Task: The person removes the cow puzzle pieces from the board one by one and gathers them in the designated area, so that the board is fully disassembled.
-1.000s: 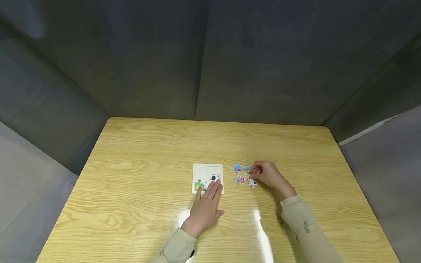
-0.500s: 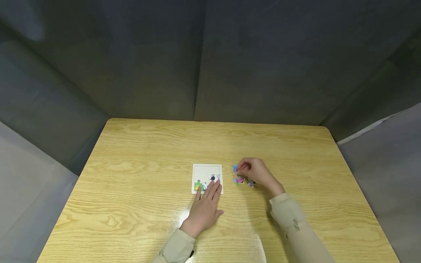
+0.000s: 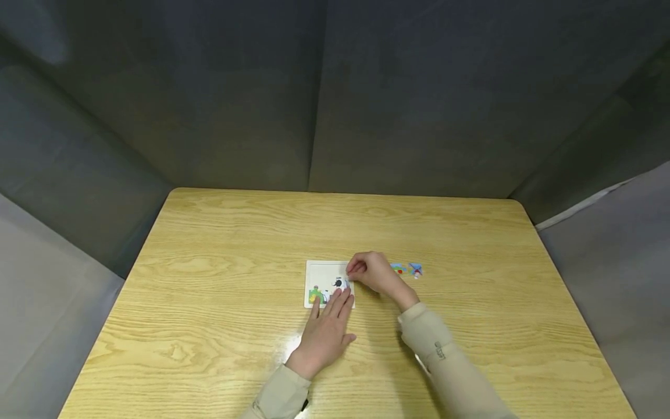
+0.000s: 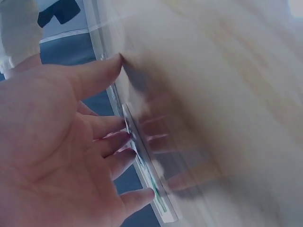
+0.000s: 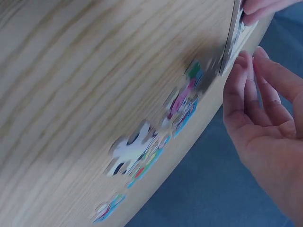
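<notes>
While the puzzle tray (image 3: 321, 271) lies flat near the middle of the bench (image 3: 209, 291), its printed pieces fill the near part and its far part shows white. Within its frame: a green piece (image 3: 315, 295) at the near left corner and a black-and-white piece (image 3: 340, 283) toward the right side. Left hand (image 3: 324, 340), palm down: grip spread, fingers straight, their tips resting on the tray's near part, the thumb held apart on the bench. Right hand (image 3: 374, 272), over the tray's right edge: fingers curved, fingertips close to the thumb; whether this grip pinches a piece I cannot tell from here.

To the right of the tray, loose on the bench: a pink-and-green piece (image 5: 179, 103), nearest the tray; a white piece (image 5: 130, 150) with dark markings; a blue piece bearing a red spot (image 3: 398, 269); and, farthest out, a blue-and-red piece (image 3: 416, 269). From above, the right hand and wrist hide part of this group. Beige sleeves (image 3: 445, 349) cover both forearms. Dark grey drapes (image 3: 235, 105) hang behind the bench's far edge and along its sides.
</notes>
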Demonstrator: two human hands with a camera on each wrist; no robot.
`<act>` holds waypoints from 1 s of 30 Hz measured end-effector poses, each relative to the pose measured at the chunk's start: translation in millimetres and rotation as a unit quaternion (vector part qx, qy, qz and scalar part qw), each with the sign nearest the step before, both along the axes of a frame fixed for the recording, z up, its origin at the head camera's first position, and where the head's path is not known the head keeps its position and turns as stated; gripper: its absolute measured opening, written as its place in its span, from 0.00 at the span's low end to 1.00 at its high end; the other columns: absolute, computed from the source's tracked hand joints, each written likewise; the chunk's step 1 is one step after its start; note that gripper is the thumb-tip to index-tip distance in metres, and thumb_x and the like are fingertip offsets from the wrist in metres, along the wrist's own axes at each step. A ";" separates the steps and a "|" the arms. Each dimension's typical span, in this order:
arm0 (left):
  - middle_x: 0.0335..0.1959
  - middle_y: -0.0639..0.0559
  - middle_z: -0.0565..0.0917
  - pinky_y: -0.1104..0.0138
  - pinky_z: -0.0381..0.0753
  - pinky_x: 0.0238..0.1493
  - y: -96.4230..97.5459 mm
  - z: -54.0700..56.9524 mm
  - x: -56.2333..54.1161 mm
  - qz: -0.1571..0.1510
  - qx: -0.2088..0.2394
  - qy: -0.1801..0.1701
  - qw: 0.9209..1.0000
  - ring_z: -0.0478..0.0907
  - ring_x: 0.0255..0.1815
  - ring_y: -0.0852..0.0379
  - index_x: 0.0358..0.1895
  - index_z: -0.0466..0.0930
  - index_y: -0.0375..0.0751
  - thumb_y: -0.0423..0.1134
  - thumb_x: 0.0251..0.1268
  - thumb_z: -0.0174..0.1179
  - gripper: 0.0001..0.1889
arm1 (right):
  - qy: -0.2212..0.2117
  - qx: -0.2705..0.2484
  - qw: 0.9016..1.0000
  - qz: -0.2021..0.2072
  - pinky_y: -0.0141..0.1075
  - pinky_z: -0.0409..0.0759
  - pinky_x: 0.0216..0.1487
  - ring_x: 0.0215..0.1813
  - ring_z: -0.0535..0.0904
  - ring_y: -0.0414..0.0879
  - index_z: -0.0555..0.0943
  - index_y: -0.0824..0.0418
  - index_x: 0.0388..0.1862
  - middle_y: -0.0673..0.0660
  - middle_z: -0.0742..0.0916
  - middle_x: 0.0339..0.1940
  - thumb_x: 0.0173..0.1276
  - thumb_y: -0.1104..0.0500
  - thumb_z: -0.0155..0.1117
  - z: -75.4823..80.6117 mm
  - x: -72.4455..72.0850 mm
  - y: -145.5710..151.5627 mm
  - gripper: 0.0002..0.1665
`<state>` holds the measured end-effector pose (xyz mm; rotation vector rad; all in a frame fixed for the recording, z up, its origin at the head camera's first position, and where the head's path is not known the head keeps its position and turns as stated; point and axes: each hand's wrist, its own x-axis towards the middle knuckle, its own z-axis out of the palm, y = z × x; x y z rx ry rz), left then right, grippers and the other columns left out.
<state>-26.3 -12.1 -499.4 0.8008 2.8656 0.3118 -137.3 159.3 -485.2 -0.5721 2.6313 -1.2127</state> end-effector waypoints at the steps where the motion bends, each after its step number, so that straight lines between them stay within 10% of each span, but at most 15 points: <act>1: 0.78 0.46 0.55 0.44 0.53 0.72 -0.4 0.7 0.9 -0.001 0.000 0.001 1.000 0.50 0.78 0.49 0.76 0.57 0.37 0.54 0.66 0.61 0.41 | 0.001 0.005 1.000 -0.001 0.31 0.81 0.35 0.31 0.82 0.46 0.84 0.67 0.32 0.57 0.86 0.28 0.59 0.71 0.72 -0.2 -0.2 -2.6 0.04; 18: 0.77 0.43 0.56 0.44 0.56 0.71 -6.5 3.2 6.7 -0.003 0.010 -0.013 1.000 0.52 0.77 0.47 0.75 0.59 0.36 0.53 0.65 0.63 0.41 | -0.011 0.055 0.998 -0.002 0.31 0.79 0.35 0.30 0.79 0.40 0.84 0.64 0.31 0.53 0.85 0.26 0.59 0.69 0.72 -5.0 -5.2 -14.3 0.04; 30: 0.78 0.44 0.55 0.43 0.56 0.71 -7.2 6.0 7.3 -0.003 0.001 -0.023 1.000 0.51 0.77 0.47 0.75 0.57 0.36 0.53 0.66 0.62 0.41 | -0.048 -0.016 0.999 0.007 0.31 0.79 0.35 0.31 0.79 0.44 0.84 0.66 0.35 0.55 0.85 0.29 0.57 0.72 0.72 -6.1 -3.9 -12.3 0.07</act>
